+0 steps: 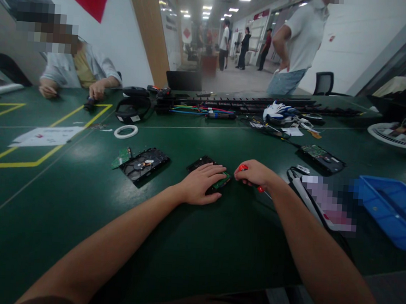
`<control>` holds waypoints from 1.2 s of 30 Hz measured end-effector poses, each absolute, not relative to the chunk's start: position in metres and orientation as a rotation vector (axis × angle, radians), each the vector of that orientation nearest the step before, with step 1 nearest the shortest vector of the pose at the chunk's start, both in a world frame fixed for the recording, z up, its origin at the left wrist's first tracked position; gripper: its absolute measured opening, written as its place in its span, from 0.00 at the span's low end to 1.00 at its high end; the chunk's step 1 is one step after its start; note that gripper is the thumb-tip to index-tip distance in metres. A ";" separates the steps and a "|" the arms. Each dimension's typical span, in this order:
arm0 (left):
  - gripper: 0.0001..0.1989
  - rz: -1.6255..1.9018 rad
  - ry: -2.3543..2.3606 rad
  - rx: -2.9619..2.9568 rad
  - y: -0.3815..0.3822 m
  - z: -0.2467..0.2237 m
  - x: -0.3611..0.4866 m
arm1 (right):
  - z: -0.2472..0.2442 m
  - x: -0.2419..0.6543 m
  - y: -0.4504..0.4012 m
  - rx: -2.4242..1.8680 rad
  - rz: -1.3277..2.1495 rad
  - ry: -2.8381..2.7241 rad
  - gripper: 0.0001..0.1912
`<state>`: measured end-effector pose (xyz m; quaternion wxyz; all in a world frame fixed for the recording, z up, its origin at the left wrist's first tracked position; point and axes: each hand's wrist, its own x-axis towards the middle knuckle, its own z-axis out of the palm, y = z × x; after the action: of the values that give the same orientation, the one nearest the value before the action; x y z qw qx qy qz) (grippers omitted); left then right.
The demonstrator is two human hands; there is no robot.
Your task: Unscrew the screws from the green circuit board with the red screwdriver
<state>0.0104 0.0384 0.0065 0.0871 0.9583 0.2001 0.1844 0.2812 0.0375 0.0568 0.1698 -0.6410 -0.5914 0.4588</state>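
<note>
My left hand (pixel 200 184) lies flat across a black hard drive (pixel 202 162), its fingers stretched out and its thumb apart. A green circuit board (pixel 220 183) shows past the fingertips; the rest of the drive is hidden under the hand. Just right of it, my right hand (pixel 255 173) is closed around a screwdriver (pixel 260 189) with red on its handle. The metal shaft points back toward my forearm, away from the drive. To the left lies an opened black drive casing (pixel 144 166), with a loose green circuit board (pixel 122 158) at its corner.
Another drive (pixel 321 159) lies at right, near a white-edged device (pixel 311 201) and a blue bin (pixel 390 211). A tape roll (pixel 125 131), headset (pixel 132 109), wires (pixel 202 110) and gloves (pixel 280 112) lie farther back. A person (pixel 80 64) sits across the table at left.
</note>
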 end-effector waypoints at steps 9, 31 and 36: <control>0.34 0.547 0.597 2.841 0.038 0.006 0.011 | 0.061 0.279 0.035 -1.742 1.395 -1.636 0.04; 0.36 0.542 0.591 2.850 0.040 0.006 0.011 | 0.051 0.266 0.044 -1.689 1.484 -1.565 0.02; 0.36 0.533 0.597 2.852 0.040 0.005 0.011 | 0.048 0.266 0.044 -1.695 1.468 -1.576 0.02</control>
<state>0.0111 0.0401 0.0049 0.0898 0.9589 0.2006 0.1794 0.2656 0.0443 0.0481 0.1988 -0.6061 -0.5635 0.5250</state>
